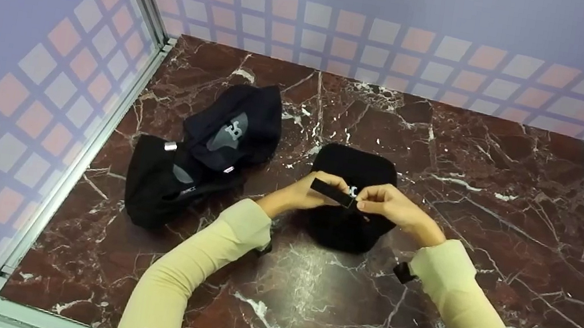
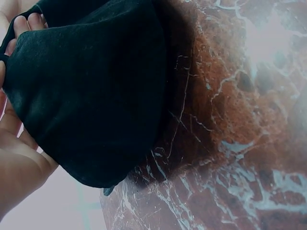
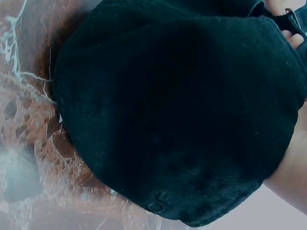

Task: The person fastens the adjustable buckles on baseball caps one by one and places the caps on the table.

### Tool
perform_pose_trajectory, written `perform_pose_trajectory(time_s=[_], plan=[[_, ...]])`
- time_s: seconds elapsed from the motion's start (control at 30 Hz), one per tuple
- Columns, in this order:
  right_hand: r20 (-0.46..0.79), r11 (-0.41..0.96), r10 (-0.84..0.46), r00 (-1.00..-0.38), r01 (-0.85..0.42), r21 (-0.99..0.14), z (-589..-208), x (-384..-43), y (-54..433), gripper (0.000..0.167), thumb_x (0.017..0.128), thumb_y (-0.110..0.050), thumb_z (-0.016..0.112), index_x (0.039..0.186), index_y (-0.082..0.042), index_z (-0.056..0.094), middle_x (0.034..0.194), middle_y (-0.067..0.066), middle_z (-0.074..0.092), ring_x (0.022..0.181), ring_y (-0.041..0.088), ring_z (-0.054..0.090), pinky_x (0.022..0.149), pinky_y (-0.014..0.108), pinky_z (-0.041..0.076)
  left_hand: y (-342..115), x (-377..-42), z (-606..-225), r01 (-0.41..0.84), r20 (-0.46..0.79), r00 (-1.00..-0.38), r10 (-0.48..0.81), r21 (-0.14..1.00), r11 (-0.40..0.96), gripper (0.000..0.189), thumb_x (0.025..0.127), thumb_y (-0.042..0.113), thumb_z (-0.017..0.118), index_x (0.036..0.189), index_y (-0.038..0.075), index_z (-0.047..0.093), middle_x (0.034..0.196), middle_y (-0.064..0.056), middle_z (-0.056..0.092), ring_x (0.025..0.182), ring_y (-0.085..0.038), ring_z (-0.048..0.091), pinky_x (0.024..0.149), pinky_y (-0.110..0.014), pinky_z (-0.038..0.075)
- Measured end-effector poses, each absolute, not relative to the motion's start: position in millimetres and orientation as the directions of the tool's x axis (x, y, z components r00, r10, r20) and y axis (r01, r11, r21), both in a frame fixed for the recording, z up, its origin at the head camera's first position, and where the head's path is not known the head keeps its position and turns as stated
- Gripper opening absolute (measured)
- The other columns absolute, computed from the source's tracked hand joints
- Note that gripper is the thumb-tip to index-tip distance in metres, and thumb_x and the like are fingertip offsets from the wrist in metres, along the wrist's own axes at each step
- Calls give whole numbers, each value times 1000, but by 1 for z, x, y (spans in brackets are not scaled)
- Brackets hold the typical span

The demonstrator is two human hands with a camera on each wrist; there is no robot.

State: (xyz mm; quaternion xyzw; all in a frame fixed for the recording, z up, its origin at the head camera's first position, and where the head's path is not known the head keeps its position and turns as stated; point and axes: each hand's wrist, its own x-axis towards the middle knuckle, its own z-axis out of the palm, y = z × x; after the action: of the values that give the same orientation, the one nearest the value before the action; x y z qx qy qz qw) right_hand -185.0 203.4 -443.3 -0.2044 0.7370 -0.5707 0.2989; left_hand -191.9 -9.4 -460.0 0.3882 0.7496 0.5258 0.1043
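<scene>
1. Centrally, the panelled enclosure's marble tabletop (image 1: 491,228) bears three caps.
2. One black cap (image 1: 356,165) sits between your hands: your left hand (image 1: 302,191) grips its edge; your right hand (image 1: 398,209) pinches its black strap (image 1: 329,191).
3. Two other caps lie together: a navy cap (image 1: 261,119) at ten o'clock from yours, overlapping a second black cap (image 1: 147,183) at nine.
4. Your fingers partly hide the buckle; both wrist views crop your fingertips.

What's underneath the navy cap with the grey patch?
The navy cap overlaps part of a black cap, whose uncovered side shows; whatever lies fully beneath can't be seen.
</scene>
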Motion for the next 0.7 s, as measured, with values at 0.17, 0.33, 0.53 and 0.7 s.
perform_pose_trajectory(time_s=[0.17, 0.33, 0.53, 0.7], plan=[[-197, 271, -635, -746, 23, -962, -442, -184, 201, 5, 82, -2, 54, 78, -2, 56, 64, -11, 50, 60, 2, 44, 57, 16, 37, -7, -187, -453, 443, 201, -712, 672, 872, 210, 11, 76, -1, 60, 85, -7, 60, 82, -17, 63, 78, -7, 50, 77, -16, 41], [-193, 267, -605, -772, 31, -963, -439, -184, 201, 5, 83, -3, 55, 83, -5, 59, 69, -11, 56, 65, 1, 48, 61, 15, 40, -8, -180, -437, 322, 122, -744, 657, 927, 193, 12, 76, -5, 59, 86, -11, 59, 82, -19, 61, 73, -3, 47, 72, -14, 40], [-215, 284, -633, -743, 35, -958, -427, -183, 199, 24, 86, -12, 55, 104, 3, 52, 79, 2, 61, 69, 9, 57, 67, 23, 48, -11, -180, -428, 283, 112, -728, 676, 948, 148, 15, 75, -6, 59, 87, -15, 57, 81, -18, 58, 71, -2, 45, 70, -14, 38], [-290, 360, -681, -672, 38, -932, -421, -180, 200, 49, 81, -12, 62, 120, 8, 40, 97, 21, 61, 82, 10, 61, 77, 26, 49, -12, -181, -426, 258, 86, -720, 689, 954, 151, 16, 75, -7, 58, 88, -15, 56, 75, -3, 52, 69, -3, 42, 66, -15, 35]])
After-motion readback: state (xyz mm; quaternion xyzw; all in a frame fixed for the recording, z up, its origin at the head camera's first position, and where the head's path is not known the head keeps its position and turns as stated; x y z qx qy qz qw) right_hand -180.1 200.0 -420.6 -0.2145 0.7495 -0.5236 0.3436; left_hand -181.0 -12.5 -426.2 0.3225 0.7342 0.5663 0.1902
